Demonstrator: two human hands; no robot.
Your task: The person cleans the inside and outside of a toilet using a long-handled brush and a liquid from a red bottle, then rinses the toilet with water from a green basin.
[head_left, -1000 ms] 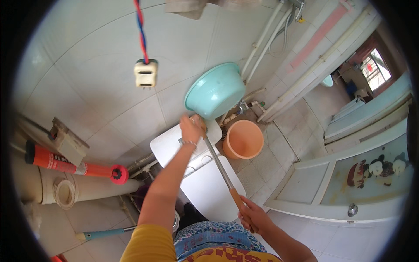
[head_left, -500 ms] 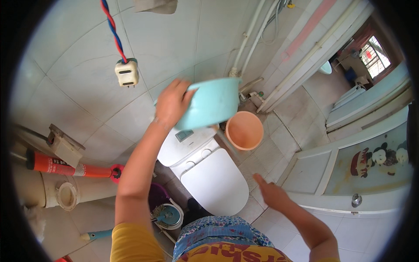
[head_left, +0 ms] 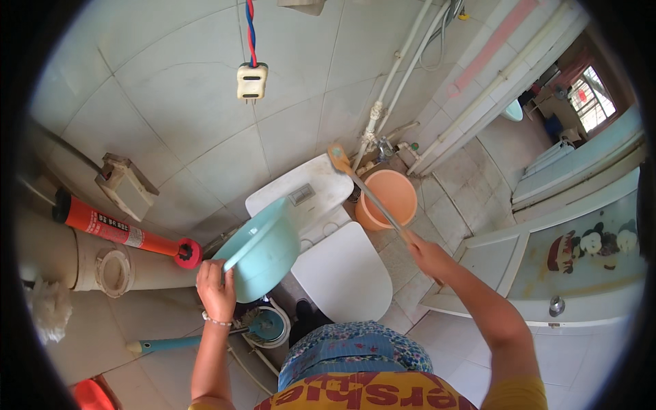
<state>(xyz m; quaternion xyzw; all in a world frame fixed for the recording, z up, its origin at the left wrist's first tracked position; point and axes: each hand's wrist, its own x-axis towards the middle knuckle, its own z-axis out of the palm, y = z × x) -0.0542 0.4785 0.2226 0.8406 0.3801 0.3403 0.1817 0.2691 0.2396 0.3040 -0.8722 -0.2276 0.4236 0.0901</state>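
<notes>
My left hand (head_left: 216, 295) grips the rim of a light-blue plastic basin (head_left: 263, 249), which is tilted on its side left of the toilet. In my right hand (head_left: 429, 257) is a long-handled stick (head_left: 378, 203) with a grey shaft. Its flat tan head (head_left: 338, 158) reaches over the right end of the toilet tank (head_left: 273, 190); I cannot tell whether it touches. Below the tank, the white toilet lid (head_left: 345, 273) is down. An orange bucket (head_left: 403, 198) stands on the floor just beyond the shaft.
A plug on a twisted cord (head_left: 251, 80) hangs by the wall. At left are an orange-red tube (head_left: 126, 232) and a pale drainpipe (head_left: 154, 273). A blue-handled brush (head_left: 171, 344) leans from a white container near my left wrist. A door with a glass panel (head_left: 581, 260) stands at right.
My left hand has brought the basin from above the tank down and left, tipping it. My right hand has risen slightly, lifting the stick's head over the tank. The view has shifted.
</notes>
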